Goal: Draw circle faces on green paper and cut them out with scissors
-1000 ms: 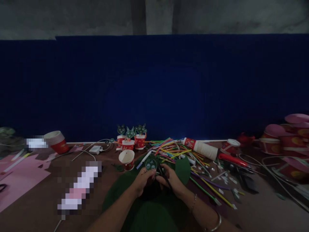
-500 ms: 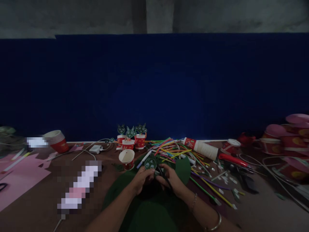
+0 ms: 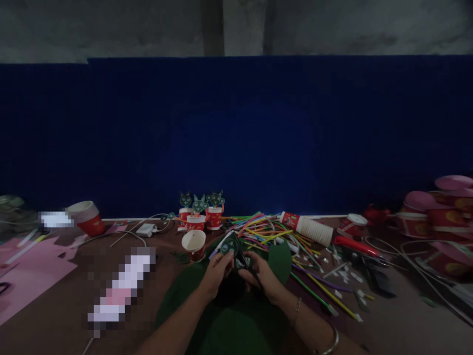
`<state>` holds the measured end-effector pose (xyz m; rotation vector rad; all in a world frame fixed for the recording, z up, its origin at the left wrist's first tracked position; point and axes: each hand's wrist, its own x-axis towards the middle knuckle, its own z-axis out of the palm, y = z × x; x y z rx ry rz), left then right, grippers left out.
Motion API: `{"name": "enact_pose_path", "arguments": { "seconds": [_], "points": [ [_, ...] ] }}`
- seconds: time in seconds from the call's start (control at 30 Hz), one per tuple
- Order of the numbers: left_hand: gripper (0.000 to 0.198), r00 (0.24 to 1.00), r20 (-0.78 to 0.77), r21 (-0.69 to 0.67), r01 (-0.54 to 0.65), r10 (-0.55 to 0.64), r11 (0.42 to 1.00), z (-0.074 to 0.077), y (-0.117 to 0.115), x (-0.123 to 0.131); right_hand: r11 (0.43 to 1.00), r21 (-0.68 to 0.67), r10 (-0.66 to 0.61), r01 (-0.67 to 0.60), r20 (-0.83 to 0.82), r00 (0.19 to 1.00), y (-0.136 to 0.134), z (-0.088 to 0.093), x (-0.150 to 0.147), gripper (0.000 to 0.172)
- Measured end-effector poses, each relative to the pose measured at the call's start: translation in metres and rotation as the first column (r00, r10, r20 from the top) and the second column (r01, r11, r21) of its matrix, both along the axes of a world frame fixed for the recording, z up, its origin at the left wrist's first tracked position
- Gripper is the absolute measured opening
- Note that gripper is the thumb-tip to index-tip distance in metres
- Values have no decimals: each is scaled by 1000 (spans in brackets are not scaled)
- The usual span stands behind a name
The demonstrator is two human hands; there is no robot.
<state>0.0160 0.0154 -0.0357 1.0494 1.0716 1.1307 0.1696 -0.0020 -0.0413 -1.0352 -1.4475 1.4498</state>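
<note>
My left hand (image 3: 217, 271) pinches a dark green paper piece (image 3: 229, 245) with white drawn markings, just above the large green paper (image 3: 221, 320). Close beside it, my right hand (image 3: 260, 273) is closed around dark scissors (image 3: 244, 259), whose blades point up and left along the paper piece. A small part of the drawn paper also shows between the hands. An open paper cup (image 3: 194, 241) stands beyond my left hand, with red cups (image 3: 195, 222) carrying green animal faces behind it.
Colourful pipe cleaners (image 3: 258, 229) and a lying cup stack (image 3: 314, 230) are beyond my hands. Paper scraps (image 3: 338, 293) and a red-handled tool (image 3: 356, 244) lie right. Pink paper (image 3: 37, 276), another cup stack (image 3: 88, 217) and a white adapter (image 3: 147, 230) are left.
The drawn paper piece in my left hand has shifted slightly up and left. The scissors blades stand a little higher beside it, and both hands keep their hold.
</note>
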Motion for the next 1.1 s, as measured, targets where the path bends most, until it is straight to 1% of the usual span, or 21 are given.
{"name": "enact_pose_path", "arguments": {
  "seconds": [0.1,0.2,0.3,0.4,0.5,0.63,0.73,0.87,0.97,1.1],
  "points": [
    [47,997,-37,26,-69,70,997,-2,2,0,1000,-7,19,-19,-32,999,-1,0,-1,73],
    [48,995,-50,45,-84,86,995,-2,2,0,999,-6,33,-33,-48,998,-1,0,0,78],
    [49,997,-69,49,-40,43,998,1,-1,1,1000,7,27,-27,-57,998,-1,1,1,84],
    [47,998,-57,10,16,-16,1000,3,-4,2,1000,-5,13,-14,-68,998,-1,1,1,85],
    [47,998,-47,-23,34,-35,999,3,-6,2,1000,-19,-5,4,-89,996,-1,-2,1,82],
    [48,996,-70,-11,56,-57,998,1,-5,2,1000,-11,7,-8,-89,996,1,-4,0,77],
    [48,994,-82,-4,69,-69,998,0,-5,2,1000,13,9,-7,-91,996,0,-2,1,75],
    [49,994,-67,-10,90,-91,996,0,-5,2,1000,26,-16,17,-55,998,-1,1,0,72],
    [49,995,-44,-18,85,-85,996,0,-5,2,999,16,-28,29,-55,998,-1,1,0,72],
    [48,997,-43,-21,68,-69,997,0,-5,2,1000,26,-9,10,-45,999,0,-1,1,71]
  ]
}}
